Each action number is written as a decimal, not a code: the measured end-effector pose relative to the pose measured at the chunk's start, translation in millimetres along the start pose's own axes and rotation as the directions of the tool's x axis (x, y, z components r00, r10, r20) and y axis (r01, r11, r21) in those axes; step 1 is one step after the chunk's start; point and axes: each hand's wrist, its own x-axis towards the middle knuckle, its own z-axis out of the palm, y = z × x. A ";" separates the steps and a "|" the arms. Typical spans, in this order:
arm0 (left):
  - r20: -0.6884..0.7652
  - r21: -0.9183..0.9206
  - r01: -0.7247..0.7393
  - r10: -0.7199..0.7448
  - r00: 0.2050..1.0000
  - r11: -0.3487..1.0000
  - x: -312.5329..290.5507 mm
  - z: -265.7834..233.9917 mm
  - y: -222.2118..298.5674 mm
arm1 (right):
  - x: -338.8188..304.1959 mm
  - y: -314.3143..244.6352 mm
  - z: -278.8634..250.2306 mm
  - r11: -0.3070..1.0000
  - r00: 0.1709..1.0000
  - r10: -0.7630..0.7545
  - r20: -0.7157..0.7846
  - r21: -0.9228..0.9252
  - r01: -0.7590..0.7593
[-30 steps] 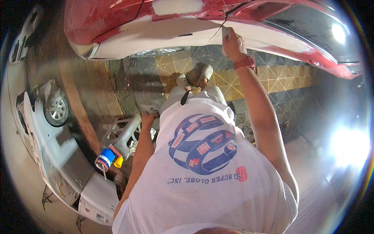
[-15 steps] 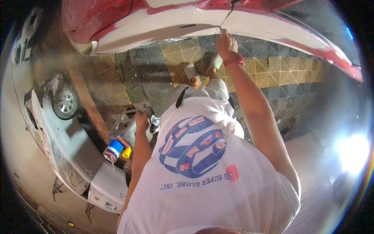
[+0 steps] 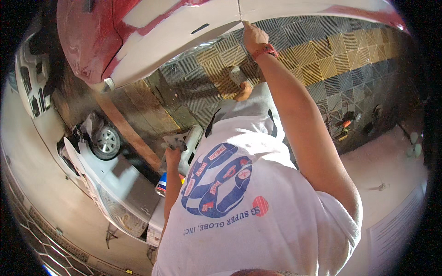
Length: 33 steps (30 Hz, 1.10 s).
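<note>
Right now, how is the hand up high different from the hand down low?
The right hand is raised on a straight arm, touching the seam in the red and grey car body panel; the left hand is low, arm bent, beside the white shirt. The right wrist wears a red band; the left shows none. The left holds a flat grey tool; whatever the right holds is too small to tell.
</note>
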 end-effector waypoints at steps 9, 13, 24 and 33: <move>0.022 0.117 -0.126 0.124 0.992 0.985 -2.1 -39.4 104.4 | -12.5 -33.7 -29.2 0.994 0.980 -0.090 -0.178 0.044 0.100; -0.025 0.128 -0.251 0.256 0.966 0.960 24.7 -39.0 96.3 | -8.5 -21.9 -22.3 0.994 0.982 -0.110 -0.155 0.005 0.112; 0.027 0.086 -0.250 0.249 0.968 0.964 1.5 -10.6 94.4 | -26.9 -93.6 -138.2 0.975 0.896 -0.195 -0.399 0.024 0.223; 0.023 -0.090 -0.209 0.212 0.977 0.974 -8.8 23.7 79.2 | -9.0 -44.4 -100.1 0.967 0.937 -0.241 -0.253 0.019 0.254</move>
